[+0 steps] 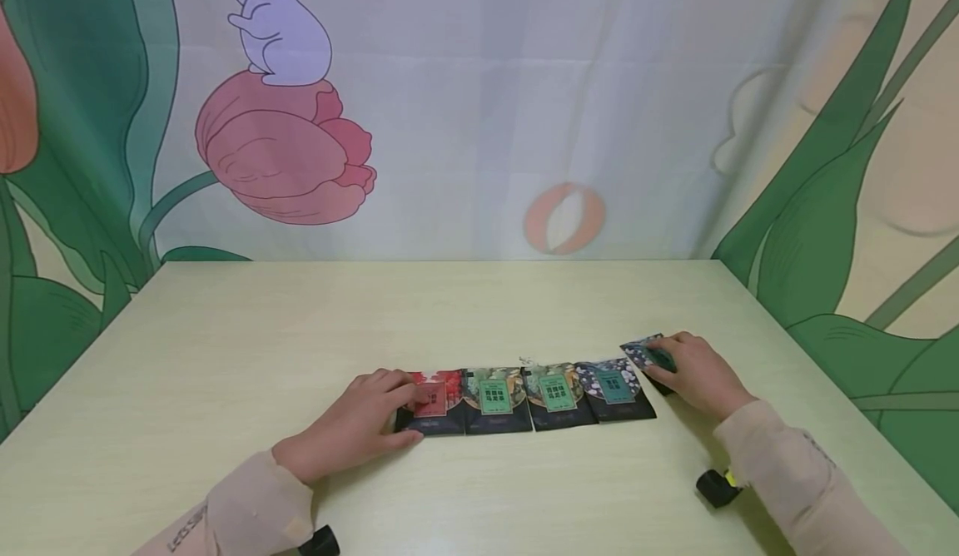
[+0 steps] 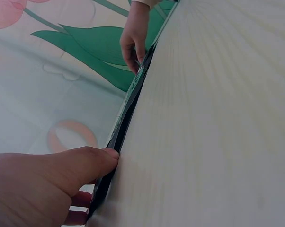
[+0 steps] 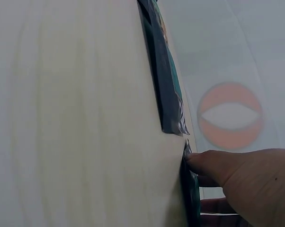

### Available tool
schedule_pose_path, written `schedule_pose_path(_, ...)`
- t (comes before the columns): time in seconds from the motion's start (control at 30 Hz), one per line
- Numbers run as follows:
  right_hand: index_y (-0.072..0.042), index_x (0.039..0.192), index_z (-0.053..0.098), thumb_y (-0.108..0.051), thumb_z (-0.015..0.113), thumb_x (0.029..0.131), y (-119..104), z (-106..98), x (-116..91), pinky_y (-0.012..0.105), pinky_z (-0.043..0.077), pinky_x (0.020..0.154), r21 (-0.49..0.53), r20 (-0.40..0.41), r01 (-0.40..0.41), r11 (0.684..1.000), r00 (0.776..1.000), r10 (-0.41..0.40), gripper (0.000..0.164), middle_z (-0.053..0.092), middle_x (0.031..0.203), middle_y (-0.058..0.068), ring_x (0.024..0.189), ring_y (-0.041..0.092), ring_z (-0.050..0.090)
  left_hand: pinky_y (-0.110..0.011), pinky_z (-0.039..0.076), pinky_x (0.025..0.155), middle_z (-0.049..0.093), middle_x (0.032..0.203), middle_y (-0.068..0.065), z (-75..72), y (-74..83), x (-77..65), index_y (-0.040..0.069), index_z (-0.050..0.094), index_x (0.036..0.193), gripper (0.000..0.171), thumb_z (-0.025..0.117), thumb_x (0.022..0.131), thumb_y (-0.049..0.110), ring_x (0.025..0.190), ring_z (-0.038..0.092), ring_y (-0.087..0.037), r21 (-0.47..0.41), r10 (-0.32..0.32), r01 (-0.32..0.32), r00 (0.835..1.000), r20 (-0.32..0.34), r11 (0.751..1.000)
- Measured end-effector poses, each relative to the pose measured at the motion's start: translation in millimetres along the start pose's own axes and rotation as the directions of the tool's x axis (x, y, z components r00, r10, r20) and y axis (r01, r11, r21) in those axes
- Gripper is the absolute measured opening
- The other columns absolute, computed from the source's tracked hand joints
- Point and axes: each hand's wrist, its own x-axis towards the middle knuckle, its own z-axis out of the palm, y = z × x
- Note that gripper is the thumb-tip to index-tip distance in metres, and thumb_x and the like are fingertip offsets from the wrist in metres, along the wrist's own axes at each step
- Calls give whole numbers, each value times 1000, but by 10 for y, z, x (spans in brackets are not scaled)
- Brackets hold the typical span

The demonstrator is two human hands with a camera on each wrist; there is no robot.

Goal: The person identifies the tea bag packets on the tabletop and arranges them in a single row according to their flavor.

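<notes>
Four sachets lie in a row on the table: a red-labelled sachet (image 1: 442, 398) at the left, two green-labelled sachets, one left (image 1: 495, 400) and one right (image 1: 558, 398), then a blue-and-white floral sachet (image 1: 616, 389). My left hand (image 1: 367, 419) rests at the red sachet's left end, fingertips over its face and thumb at its near edge. Past the row's right end, my right hand (image 1: 697, 373) pinches another floral sachet (image 1: 637, 350), tilted against the row. In the right wrist view, a small gap separates this held sachet (image 3: 190, 189) from the row (image 3: 161, 71).
The pale wooden table (image 1: 262, 323) runs back to a cloth backdrop (image 1: 449, 123) printed with flowers and leaves. A black device (image 1: 718, 488) sits under the right wrist, another (image 1: 320, 542) under the left.
</notes>
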Motion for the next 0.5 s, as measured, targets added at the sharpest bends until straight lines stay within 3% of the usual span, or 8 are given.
schedule_pose_path(0.5,-1,128,57,-31,64,91,13,29,-45,60,43,96,-9,-2,-24,1000,1000,24,48,53,126,32,115,49,50,-48,44,96,60,120,-1,16,-10,0,19,64,113,37,75,82,38,112,53,-22,9,6,-6,1000,-10,1000)
